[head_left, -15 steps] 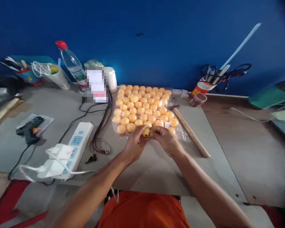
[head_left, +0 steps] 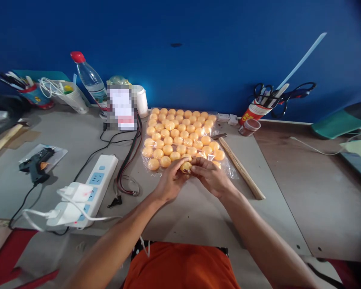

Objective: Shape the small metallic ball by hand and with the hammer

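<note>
A clear plastic bag (head_left: 228,170) full of several orange balls (head_left: 180,134) lies flat on the grey table, straight ahead of me. At its near edge my left hand (head_left: 170,182) and my right hand (head_left: 209,174) meet, and both pinch one orange ball (head_left: 185,166) between their fingertips. That ball shows a dark spot on its underside. My fingers are curled round it, the thumbs close together.
A wooden stick (head_left: 242,168) lies right of the bag. Left are a white power strip (head_left: 87,190) with cables, a black glue gun (head_left: 36,162) and a water bottle (head_left: 92,82). A cup of scissors (head_left: 255,108) stands at the back right against the blue wall.
Both hands have turned the ball a little and lifted it slightly towards the bag's edge. Otherwise the scene is the same.
</note>
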`<state>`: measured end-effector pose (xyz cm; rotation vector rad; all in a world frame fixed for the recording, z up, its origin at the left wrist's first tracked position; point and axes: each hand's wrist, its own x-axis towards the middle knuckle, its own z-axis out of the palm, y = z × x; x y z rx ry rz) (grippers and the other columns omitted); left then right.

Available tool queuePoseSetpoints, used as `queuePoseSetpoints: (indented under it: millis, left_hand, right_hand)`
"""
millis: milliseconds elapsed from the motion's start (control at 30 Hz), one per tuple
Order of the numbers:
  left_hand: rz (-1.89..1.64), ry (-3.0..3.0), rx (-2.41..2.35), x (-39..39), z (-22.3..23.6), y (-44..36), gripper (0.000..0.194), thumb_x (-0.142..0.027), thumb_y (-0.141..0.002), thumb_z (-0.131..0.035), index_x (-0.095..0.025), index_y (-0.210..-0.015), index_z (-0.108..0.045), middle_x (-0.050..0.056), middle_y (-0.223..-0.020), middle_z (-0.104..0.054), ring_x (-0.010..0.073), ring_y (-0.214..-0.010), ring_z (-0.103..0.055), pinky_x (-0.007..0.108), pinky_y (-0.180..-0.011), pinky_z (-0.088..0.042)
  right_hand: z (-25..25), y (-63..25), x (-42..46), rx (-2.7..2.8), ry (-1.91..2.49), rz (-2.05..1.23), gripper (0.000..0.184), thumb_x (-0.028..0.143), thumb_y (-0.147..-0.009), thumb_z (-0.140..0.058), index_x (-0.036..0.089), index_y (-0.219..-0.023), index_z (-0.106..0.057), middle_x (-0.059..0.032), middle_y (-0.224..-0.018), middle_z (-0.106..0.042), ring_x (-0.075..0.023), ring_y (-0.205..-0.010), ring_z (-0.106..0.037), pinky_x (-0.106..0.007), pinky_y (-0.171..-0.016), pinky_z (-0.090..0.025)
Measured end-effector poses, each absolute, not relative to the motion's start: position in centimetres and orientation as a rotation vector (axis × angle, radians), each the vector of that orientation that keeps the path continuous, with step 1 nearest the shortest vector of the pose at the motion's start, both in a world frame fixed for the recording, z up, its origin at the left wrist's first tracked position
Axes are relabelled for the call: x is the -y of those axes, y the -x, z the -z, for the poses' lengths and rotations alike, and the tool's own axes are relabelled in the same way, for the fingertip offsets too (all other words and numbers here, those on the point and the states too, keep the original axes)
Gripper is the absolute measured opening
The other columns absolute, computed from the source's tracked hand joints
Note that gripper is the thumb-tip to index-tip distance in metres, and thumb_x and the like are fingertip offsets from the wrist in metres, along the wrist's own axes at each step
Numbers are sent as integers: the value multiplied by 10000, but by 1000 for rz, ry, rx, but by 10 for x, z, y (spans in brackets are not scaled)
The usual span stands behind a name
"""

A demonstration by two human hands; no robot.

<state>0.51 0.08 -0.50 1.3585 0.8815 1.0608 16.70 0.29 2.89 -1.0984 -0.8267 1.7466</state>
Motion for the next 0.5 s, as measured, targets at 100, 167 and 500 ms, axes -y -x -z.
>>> queuePoseSetpoints:
  millis: [100, 167, 500]
  left_hand:
    - [-1045, -1262, -867, 0, 4, -6, 500, -287, -800, -731, -186, -1279, -630, 135, -1342, -614, 295, -1255, -571, 437, -1081, -456]
    - [-1041, -1177, -848, 0, 2, -6, 521, -312, -781, -759, -188, -1270, -633, 127, -1320, -631, 288, -1220, -593, 426, -1059, -473]
    - [-1006, -990, -800, -3, -10, -7, 583, -328, -681, -842, -189, -1213, -648, 101, -1223, -687, 265, -1120, -636, 390, -992, -505]
  right_hand:
    - [-27, -164, -3, 902, 1146, -1667, 334, 313, -614, -847, 185, -823, -620, 15, -768, -646, -149, -755, -594, -313, -746, -472]
    - [-26, -163, -3, 912, 1153, -1634, 333, 328, -623, -845, 186, -822, -620, 15, -767, -649, -142, -737, -590, -309, -740, -476]
    - [-30, -160, -4, 926, 1192, -1598, 377, 350, -608, -835, 186, -877, -627, -13, -816, -677, -158, -739, -616, -323, -727, -501]
